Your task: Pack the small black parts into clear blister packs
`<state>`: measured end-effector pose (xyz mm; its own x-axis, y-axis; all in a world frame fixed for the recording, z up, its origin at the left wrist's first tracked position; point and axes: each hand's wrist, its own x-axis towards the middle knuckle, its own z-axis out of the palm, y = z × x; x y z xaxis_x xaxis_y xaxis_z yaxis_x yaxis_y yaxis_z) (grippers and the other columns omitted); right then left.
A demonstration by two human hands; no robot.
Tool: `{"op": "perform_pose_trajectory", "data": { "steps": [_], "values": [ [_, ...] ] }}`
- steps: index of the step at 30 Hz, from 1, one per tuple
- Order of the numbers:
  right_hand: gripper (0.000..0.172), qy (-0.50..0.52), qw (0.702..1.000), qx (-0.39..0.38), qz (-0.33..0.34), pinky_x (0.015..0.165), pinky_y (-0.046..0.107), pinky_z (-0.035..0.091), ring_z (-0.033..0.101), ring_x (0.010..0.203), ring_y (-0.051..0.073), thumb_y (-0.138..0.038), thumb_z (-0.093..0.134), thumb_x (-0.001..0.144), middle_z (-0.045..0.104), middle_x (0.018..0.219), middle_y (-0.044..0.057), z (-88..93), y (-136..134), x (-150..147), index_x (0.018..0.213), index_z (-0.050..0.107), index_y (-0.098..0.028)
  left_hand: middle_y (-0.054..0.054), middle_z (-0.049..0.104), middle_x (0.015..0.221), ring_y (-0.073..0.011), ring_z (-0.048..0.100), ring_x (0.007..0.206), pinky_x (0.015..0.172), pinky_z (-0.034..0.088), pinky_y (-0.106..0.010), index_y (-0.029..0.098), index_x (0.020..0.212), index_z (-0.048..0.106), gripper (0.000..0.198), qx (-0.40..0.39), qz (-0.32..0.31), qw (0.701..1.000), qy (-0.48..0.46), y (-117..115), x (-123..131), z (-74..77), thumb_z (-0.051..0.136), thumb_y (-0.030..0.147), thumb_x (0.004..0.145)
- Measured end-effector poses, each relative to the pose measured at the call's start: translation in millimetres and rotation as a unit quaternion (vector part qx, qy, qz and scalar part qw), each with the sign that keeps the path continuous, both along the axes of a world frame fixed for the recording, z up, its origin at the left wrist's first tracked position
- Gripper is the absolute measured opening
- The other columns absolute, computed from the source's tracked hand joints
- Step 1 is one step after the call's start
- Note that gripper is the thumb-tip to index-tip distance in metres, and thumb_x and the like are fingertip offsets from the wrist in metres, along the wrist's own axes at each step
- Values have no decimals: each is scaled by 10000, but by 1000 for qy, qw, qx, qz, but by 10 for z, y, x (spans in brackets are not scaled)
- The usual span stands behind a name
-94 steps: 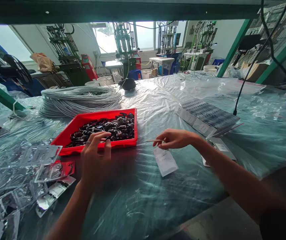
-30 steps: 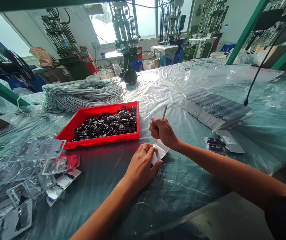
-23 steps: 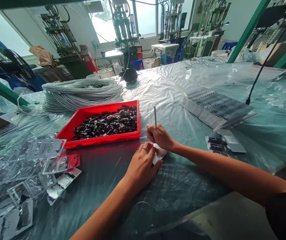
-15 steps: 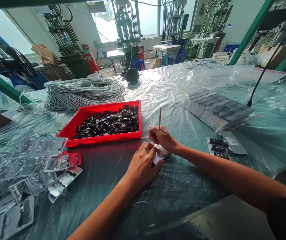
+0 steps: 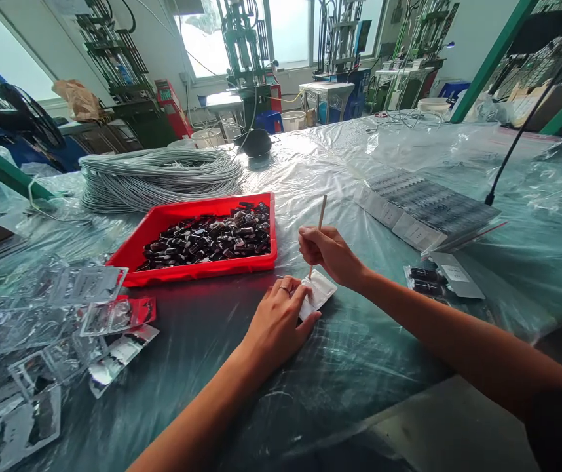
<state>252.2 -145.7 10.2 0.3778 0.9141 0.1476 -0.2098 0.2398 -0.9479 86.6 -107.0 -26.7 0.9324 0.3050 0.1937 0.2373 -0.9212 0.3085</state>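
Observation:
My right hand (image 5: 329,250) is closed in a fist around a thin wooden stick (image 5: 322,211). The stick stands tilted, and its lower tip meets the upper part of a small white packet (image 5: 321,288) on the table. Over the packet's left side lies my left hand (image 5: 283,313), its fingers on top and the thumb along the near edge, holding it against the surface. What lies under those fingers is hidden. Just beyond my left hand is a red tray (image 5: 197,274) full of small dark cylindrical pieces (image 5: 212,237).
Torn clear and silver packaging (image 5: 30,354) is heaped at the left. Behind the tray lies a coil of grey cable (image 5: 158,180). At the right are a row of stacked flat packs (image 5: 423,210), a pack of black pieces (image 5: 426,280) and a thin black rod (image 5: 517,137).
My right hand has lifted and moved slightly right with the stick, whose lower end now shows on the packet. More of the packet is uncovered. My left hand stays nearly in place.

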Motion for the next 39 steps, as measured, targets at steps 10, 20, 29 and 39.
{"op": "perform_pose_trajectory", "data": {
  "steps": [10,20,29,39],
  "values": [
    [582,-53,998,15,7,395,226,181,238,365,49,-538,532,863,301,365,-63,-96,40,-67,422,336,-213,-107,553,1223,-270,552,1079,927,519,-458,267,1304,576,388,50,-3,999,6,-38,0,-43,563,326,921],
    [486,32,984,-113,136,342,175,135,119,397,46,-325,489,903,217,433,-90,76,-99,104,470,298,-216,-117,594,1197,-279,556,1033,864,536,-447,211,1215,598,328,92,3,996,9,-74,-15,-33,549,381,938],
    [494,1,966,-137,218,337,170,115,125,394,40,-363,532,895,208,445,-94,127,-203,1,478,317,-211,-114,601,1058,-280,554,971,819,531,-433,170,1122,611,316,99,27,994,30,-162,38,3,510,416,953],
    [565,106,993,22,34,364,202,147,144,361,40,-472,593,842,213,413,-89,155,-168,9,446,294,-203,-108,593,1163,-289,589,1067,939,522,-454,186,1233,532,571,-13,42,999,-13,5,-65,0,723,498,794]
  ]
}}
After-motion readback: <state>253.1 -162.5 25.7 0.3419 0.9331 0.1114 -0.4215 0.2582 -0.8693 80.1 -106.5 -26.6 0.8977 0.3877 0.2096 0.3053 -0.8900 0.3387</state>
